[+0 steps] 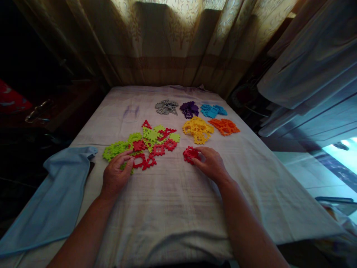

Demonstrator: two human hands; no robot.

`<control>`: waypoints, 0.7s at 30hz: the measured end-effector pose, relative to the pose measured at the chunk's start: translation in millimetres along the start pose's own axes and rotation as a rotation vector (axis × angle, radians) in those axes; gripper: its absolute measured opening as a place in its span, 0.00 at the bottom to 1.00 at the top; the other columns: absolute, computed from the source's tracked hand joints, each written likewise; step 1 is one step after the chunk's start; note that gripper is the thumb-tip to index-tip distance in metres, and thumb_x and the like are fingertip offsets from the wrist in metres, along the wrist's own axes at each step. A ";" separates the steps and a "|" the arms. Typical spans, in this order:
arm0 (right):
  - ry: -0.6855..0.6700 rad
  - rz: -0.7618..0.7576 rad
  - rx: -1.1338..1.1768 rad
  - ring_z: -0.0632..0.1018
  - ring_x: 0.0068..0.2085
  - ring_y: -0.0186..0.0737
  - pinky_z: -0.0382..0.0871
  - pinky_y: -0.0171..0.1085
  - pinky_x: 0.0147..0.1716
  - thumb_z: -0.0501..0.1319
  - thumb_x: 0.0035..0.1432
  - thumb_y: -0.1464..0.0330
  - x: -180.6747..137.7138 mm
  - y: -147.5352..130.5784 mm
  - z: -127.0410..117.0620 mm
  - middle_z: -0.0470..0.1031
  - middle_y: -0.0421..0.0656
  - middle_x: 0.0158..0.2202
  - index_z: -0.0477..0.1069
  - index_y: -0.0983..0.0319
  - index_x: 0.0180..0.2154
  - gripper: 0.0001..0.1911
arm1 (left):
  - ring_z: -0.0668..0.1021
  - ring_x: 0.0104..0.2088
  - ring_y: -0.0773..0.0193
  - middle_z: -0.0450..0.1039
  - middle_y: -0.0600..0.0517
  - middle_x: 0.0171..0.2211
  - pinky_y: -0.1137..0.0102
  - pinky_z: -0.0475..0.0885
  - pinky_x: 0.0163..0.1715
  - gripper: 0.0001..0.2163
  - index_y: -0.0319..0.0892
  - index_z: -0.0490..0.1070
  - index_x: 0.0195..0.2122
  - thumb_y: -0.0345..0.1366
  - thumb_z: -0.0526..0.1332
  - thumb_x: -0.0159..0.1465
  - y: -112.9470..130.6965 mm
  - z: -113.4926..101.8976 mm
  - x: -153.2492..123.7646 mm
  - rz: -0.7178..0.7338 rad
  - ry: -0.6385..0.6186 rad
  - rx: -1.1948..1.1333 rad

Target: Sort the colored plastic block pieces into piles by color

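My left hand is over the left side of a mixed heap, its fingers loosely curled and the thumb apart from the index finger. Beside its fingertips lies a red square toothed plastic piece; whether they touch is unclear. Lime green toothed pieces lie just beyond that hand, mixed with red triangles, squares and other shapes. To the right of the heap, my right hand grips red toothed pieces between thumb and fingers at the cloth. Its fingers partly hide them, so I cannot tell how many it holds.
Separate piles of grey, purple, blue, yellow and orange pieces lie farther back. A light blue cloth hangs over the left edge of the cloth-covered table. Curtains hang behind.
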State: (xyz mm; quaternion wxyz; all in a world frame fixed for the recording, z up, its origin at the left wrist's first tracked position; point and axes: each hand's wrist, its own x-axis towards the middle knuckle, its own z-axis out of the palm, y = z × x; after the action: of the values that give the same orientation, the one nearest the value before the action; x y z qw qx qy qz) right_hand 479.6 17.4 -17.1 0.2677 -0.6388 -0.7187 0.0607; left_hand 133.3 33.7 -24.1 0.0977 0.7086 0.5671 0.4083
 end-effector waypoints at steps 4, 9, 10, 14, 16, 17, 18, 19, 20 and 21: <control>-0.038 -0.006 -0.017 0.79 0.48 0.49 0.72 0.46 0.49 0.64 0.56 0.64 -0.7 -1.5 0.3 0.81 0.48 0.47 0.77 0.59 0.46 0.15 | 0.80 0.49 0.55 0.80 0.45 0.47 0.60 0.73 0.56 0.13 0.43 0.75 0.34 0.45 0.57 0.65 -0.6 -0.3 -1.0 0.022 0.005 0.004; -0.009 -0.054 0.012 0.79 0.49 0.50 0.72 0.48 0.50 0.63 0.57 0.61 -1.1 0.2 3.4 0.80 0.48 0.48 0.77 0.58 0.47 0.16 | 0.80 0.50 0.56 0.80 0.46 0.47 0.59 0.72 0.56 0.12 0.44 0.76 0.36 0.43 0.57 0.66 -1.9 0.2 -2.5 0.124 -0.007 0.045; 0.016 -0.057 0.022 0.79 0.50 0.50 0.72 0.48 0.50 0.63 0.58 0.61 -1.0 1.0 4.4 0.80 0.49 0.49 0.77 0.58 0.47 0.16 | 0.79 0.51 0.55 0.80 0.46 0.47 0.58 0.72 0.57 0.12 0.44 0.77 0.37 0.43 0.57 0.66 -2.0 0.7 -2.9 0.161 -0.020 0.057; 0.100 -0.046 0.078 0.79 0.51 0.51 0.72 0.51 0.52 0.62 0.58 0.61 -0.6 3.3 8.7 0.80 0.50 0.49 0.78 0.58 0.45 0.15 | 0.74 0.58 0.50 0.77 0.45 0.53 0.50 0.66 0.60 0.12 0.45 0.78 0.41 0.45 0.59 0.66 -0.4 3.6 -6.3 0.289 -0.108 0.163; 0.124 -0.037 0.114 0.79 0.50 0.50 0.72 0.50 0.53 0.61 0.59 0.61 -0.2 4.2 10.7 0.80 0.49 0.48 0.79 0.58 0.44 0.14 | 0.71 0.61 0.47 0.74 0.44 0.57 0.47 0.62 0.62 0.13 0.46 0.78 0.44 0.46 0.60 0.64 1.6 5.3 -8.6 0.314 -0.157 0.232; 0.135 -0.034 0.131 0.79 0.50 0.50 0.73 0.50 0.53 0.60 0.59 0.62 0.1 4.7 11.6 0.81 0.49 0.47 0.79 0.58 0.43 0.13 | 0.70 0.62 0.46 0.72 0.44 0.58 0.46 0.61 0.63 0.14 0.46 0.78 0.45 0.46 0.61 0.64 2.8 6.1 -9.7 0.318 -0.177 0.262; 0.145 -0.030 0.145 0.79 0.50 0.50 0.73 0.50 0.53 0.60 0.59 0.62 0.4 5.3 12.3 0.81 0.49 0.46 0.79 0.58 0.42 0.13 | 0.69 0.63 0.45 0.71 0.44 0.59 0.45 0.60 0.63 0.14 0.46 0.78 0.46 0.46 0.61 0.64 4.1 6.9 -10.7 0.319 -0.195 0.288; 0.156 -0.026 0.157 0.80 0.49 0.49 0.73 0.49 0.52 0.60 0.59 0.62 0.7 6.0 12.8 0.81 0.49 0.46 0.79 0.58 0.41 0.13 | 0.68 0.63 0.45 0.71 0.43 0.60 0.45 0.59 0.64 0.14 0.46 0.78 0.46 0.46 0.61 0.64 5.5 7.6 -11.5 0.317 -0.207 0.311; 0.169 -0.021 0.168 0.80 0.48 0.49 0.73 0.49 0.52 0.59 0.59 0.61 1.0 6.9 13.2 0.81 0.49 0.45 0.79 0.58 0.41 0.13 | 0.67 0.64 0.44 0.70 0.43 0.60 0.45 0.58 0.64 0.14 0.46 0.78 0.47 0.46 0.61 0.64 7.0 8.4 -12.0 0.313 -0.215 0.331; 0.185 -0.011 0.178 0.80 0.48 0.49 0.74 0.49 0.52 0.59 0.59 0.61 1.3 7.8 13.4 0.82 0.49 0.44 0.79 0.58 0.40 0.13 | 0.67 0.64 0.44 0.70 0.42 0.60 0.44 0.58 0.64 0.15 0.46 0.78 0.47 0.45 0.61 0.64 8.4 9.3 -12.4 0.308 -0.221 0.350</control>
State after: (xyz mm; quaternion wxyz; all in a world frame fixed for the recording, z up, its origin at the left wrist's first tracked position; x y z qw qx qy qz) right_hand 480.2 23.5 -31.5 0.3887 -0.6113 -0.6864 0.0637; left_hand 145.5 23.0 -30.9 -0.0284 0.8330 0.5004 0.2342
